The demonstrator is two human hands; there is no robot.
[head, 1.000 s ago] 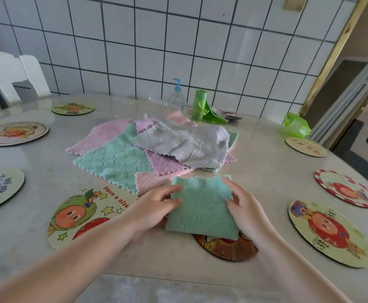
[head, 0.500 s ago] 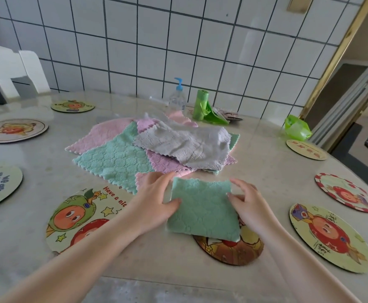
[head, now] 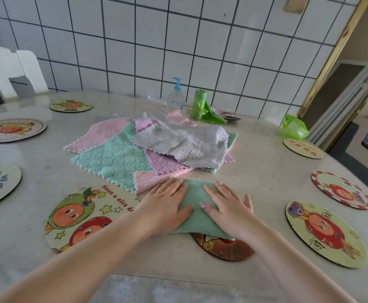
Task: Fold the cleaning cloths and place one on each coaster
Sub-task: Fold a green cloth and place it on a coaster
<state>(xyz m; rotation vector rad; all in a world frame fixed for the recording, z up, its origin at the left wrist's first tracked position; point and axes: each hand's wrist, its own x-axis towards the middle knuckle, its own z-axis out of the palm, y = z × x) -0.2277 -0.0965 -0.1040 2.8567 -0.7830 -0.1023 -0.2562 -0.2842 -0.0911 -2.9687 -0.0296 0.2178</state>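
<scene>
Home dining area indicated: white tiled wall, marble tabletop, cartoon coasters, soap bottle, white chair.

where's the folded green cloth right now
In the head view the folded green cloth lies low centre, flat under both hands, overlapping the far edge of the dark brown coaster, just in front of the cloth pile.

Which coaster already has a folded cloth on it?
The dark brown coaster nearest the person; the folded green cloth lies over its far part, while every other coaster is bare.
</scene>
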